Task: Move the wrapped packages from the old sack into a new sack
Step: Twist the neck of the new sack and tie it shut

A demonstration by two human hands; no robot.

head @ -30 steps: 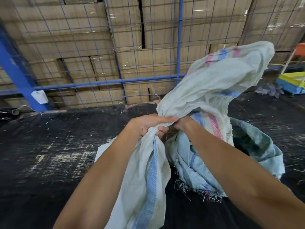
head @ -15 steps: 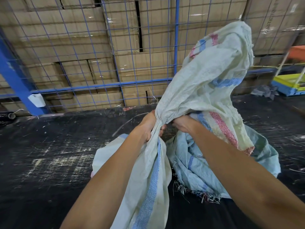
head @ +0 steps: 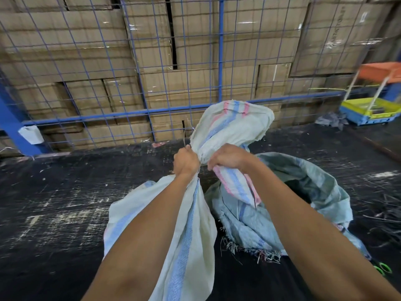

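A pale woven sack (head: 186,233) with blue and pink stripes hangs in front of me, its neck bunched tight. My left hand (head: 186,162) grips the bunched neck. My right hand (head: 227,157) grips the cloth just right of it, with the loose top flap (head: 232,124) drooping beyond both hands. A second, bluish-green sack (head: 312,192) lies open and crumpled on the floor to the right, its edge frayed. No wrapped packages show.
A dark mat (head: 54,203) covers the floor. A blue wire-mesh fence (head: 221,51) stands behind, with stacked cardboard boxes (head: 86,51) beyond it. A yellow-and-blue cart (head: 368,111) sits at far right. Green-handled scissors (head: 383,268) lie near my right forearm.
The sack's top flap, raised high before, has dropped and folded over beyond my hands. Both hands have kept their hold at the bunched neck.
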